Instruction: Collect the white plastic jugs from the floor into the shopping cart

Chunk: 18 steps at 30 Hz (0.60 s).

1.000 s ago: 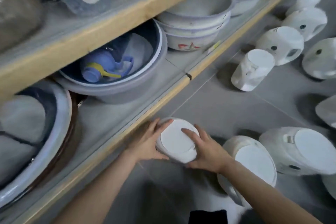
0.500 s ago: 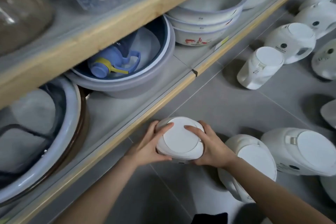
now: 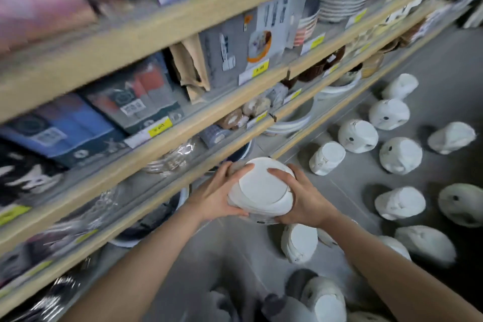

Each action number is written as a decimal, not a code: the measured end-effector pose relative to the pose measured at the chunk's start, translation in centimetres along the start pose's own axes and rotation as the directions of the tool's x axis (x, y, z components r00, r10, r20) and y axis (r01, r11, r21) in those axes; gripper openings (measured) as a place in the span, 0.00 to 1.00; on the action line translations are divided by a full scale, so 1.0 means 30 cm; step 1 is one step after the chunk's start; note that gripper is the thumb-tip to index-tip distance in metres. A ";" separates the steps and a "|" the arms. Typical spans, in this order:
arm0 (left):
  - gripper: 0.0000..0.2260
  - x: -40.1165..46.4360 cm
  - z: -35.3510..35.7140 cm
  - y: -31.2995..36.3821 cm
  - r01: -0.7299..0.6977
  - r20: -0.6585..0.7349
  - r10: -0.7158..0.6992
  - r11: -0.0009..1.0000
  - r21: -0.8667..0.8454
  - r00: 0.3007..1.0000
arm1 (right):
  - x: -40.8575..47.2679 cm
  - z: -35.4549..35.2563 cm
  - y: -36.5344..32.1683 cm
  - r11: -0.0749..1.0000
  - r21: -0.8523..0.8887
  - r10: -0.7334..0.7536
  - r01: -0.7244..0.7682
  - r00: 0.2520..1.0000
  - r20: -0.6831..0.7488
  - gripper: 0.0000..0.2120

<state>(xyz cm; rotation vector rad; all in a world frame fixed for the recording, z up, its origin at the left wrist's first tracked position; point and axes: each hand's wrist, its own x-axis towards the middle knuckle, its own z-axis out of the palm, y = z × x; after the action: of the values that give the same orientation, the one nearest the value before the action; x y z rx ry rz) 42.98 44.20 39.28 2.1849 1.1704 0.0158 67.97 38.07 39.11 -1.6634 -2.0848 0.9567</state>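
Step in hand: carry. White jug [image 3: 261, 191] off floor, mid-frame, left hand [image 3: 217, 197] at its 9 o'clock, right hand [image 3: 304, 200] at 3, fingers of both spread, curled round its sides. Other jugs [image 3: 400, 155] on floor, 2–5 o'clock. Next: find cart, not in view, lower jug in

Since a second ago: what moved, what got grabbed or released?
The held jug has been lifted off the floor, up beside the shelf edge; the view rose with it, so upper shelves now show. Nothing was let go: left hand and right hand still grip its sides. The other jugs remain scattered on the floor. No cart in view.
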 end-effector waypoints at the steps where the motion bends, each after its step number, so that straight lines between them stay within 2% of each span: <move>1: 0.48 -0.046 -0.072 0.053 -0.002 -0.013 0.002 1.000 -0.008 1.000 | -0.023 -0.067 -0.076 1.000 -0.009 -0.004 0.004 1.000 -0.001 0.47; 5: 0.48 -0.243 -0.290 0.238 -0.001 -0.058 0.000 1.000 -0.017 0.998 | -0.125 -0.269 -0.322 0.998 -0.035 -0.052 0.053 0.998 0.025 0.49; 9: 0.49 -0.416 -0.356 0.330 0.021 -0.100 -0.021 1.000 -0.003 0.995 | -0.213 -0.356 -0.479 0.994 -0.047 -0.090 0.096 0.990 0.107 0.50; 13: 0.50 -0.568 -0.334 0.362 0.139 -0.160 -0.130 0.989 0.043 0.979 | -0.245 -0.367 -0.572 0.981 -0.056 -0.174 0.187 0.968 0.180 0.50; 18: 0.50 -0.791 -0.287 0.397 0.338 -0.307 -0.313 0.941 0.030 0.899 | -0.222 -0.322 -0.692 0.935 -0.054 -0.320 0.352 0.898 0.303 0.52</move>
<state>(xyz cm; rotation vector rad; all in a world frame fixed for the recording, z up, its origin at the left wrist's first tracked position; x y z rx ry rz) 34.94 26.44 59.25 2.0771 1.7270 0.1627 60.34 32.58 61.02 -1.1983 -2.5516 1.0343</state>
